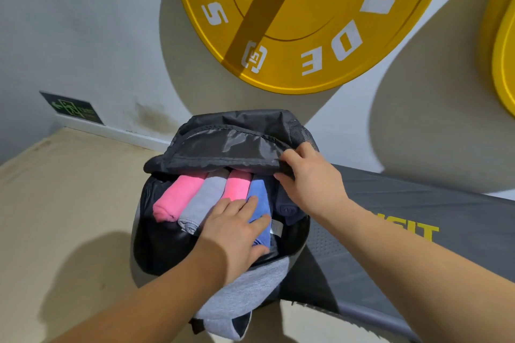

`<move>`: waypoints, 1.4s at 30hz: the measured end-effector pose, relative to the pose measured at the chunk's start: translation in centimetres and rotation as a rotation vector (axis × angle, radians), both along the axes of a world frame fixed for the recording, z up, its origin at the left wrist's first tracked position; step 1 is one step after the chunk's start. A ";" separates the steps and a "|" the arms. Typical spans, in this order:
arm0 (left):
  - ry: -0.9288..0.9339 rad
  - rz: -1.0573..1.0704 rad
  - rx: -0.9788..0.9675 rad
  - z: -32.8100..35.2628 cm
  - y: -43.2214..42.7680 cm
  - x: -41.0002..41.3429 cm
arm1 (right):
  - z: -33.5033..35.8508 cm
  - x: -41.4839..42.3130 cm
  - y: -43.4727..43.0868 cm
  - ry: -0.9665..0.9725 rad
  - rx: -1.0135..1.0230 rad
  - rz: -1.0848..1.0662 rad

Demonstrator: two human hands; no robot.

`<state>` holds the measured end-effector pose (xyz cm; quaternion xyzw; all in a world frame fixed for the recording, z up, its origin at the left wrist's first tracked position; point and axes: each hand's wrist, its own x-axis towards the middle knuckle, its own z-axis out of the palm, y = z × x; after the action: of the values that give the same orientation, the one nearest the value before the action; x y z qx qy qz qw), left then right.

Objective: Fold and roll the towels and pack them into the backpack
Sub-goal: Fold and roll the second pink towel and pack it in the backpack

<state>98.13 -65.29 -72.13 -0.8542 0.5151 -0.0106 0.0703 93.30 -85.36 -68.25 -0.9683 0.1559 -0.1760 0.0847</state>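
The left hand [237, 228] lies flat, fingers straight, pressing the blue towel roll [260, 192] under its palm. The right hand [309, 175] curls its fingers round the slick nylon flap [223, 145] of the backpack [156, 245], holding it up. Should the flap slip or the press skew, the soft terry cylinders beside the left fingers, the pink roll [175, 198] and grey roll [206, 198], could loosen.

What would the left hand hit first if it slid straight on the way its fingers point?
The left hand lies on the blue towel; straight on it would probably meet the backpack flap that the right hand holds up, though depth is unclear.
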 end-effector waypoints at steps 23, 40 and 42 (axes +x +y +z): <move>0.066 0.366 -0.131 0.0 2.6 4.1 | 0.4 1.6 1.1 -0.062 0.012 0.021; 0.127 0.366 -0.303 -1.5 -1.7 8.6 | 0.4 5.6 3.4 -0.145 0.219 -0.069; 0.151 0.353 -0.276 -1.0 -1.8 8.4 | 0.4 5.5 3.5 -0.130 0.216 -0.067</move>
<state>106.49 -67.05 -73.11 -0.9308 0.3554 -0.0046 -0.0851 98.82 -81.86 -67.84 -0.9343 0.2007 -0.2230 0.1926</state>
